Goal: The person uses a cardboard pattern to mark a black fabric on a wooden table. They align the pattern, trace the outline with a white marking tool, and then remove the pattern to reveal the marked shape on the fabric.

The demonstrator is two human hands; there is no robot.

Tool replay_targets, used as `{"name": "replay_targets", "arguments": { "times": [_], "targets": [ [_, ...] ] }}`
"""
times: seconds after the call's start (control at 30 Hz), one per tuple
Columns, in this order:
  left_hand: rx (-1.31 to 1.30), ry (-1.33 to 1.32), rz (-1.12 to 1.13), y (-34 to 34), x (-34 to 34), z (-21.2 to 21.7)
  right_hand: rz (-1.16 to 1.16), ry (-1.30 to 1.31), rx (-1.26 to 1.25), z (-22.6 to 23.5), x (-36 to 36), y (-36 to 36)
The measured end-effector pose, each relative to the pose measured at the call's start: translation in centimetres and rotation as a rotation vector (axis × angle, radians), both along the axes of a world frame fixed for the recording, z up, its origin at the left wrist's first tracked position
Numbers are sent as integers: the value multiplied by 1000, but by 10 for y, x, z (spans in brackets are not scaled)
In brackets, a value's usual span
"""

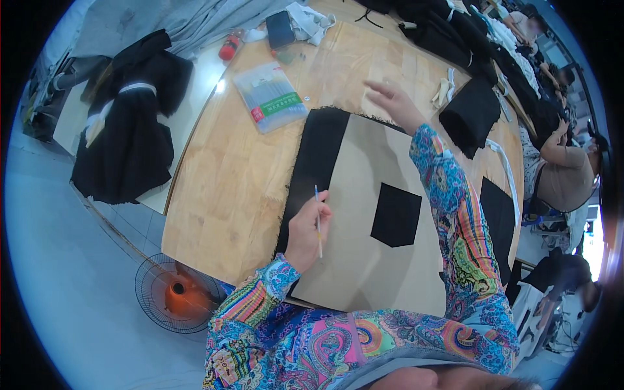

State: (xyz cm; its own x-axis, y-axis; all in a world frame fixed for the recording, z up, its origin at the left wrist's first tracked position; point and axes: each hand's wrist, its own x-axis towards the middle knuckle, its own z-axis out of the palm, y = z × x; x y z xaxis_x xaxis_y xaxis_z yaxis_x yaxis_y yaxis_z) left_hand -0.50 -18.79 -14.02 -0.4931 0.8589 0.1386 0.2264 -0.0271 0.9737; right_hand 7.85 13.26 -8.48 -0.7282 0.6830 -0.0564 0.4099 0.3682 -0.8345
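- left hand (pixel 307 227) clenched around a thin pencil (pixel 318 221), resting on the tan cardboard pattern (pixel 364 260)
- right hand (pixel 390 101) released, fingers spread, at the pattern's far edge over the counter (pixel 227 188); black fabric (pixel 318 156) beneath

A cardboard pattern (pixel 364 214) lay on a fabric panel (pixel 318 156) on the bench (pixel 227 188), with a pocket-shaped fabric piece (pixel 395 214) on the pattern. The left hand (pixel 307 227) rested on the pattern's left part, gripping a pencil (pixel 318 221). The right hand (pixel 393 101) hovered behind the pattern. A plastic packet (pixel 270 97) lay behind and left; a floor fan (pixel 174 294) stood below the bench's near-left corner.
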Motion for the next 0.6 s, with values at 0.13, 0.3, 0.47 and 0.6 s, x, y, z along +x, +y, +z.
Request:
{"name": "replay_targets", "arguments": {
  "times": [0.13, 0.3, 0.47, 0.6],
  "targets": [
    [-59, -71, 58, 0, -3, -1, 260, -59, 305, -18, 5, -35],
    [-56, -130, 67, 0, -7, -6, 389, -156, 536, -26, 1, -60],
    [-84, -97, 85, -1, -11, -5, 406, -181, 602, -33, -3, -65],
    [-97, -86, 83, -2, -14, -1, 396, -197, 644, -38, -3, -67]
  ]
}}
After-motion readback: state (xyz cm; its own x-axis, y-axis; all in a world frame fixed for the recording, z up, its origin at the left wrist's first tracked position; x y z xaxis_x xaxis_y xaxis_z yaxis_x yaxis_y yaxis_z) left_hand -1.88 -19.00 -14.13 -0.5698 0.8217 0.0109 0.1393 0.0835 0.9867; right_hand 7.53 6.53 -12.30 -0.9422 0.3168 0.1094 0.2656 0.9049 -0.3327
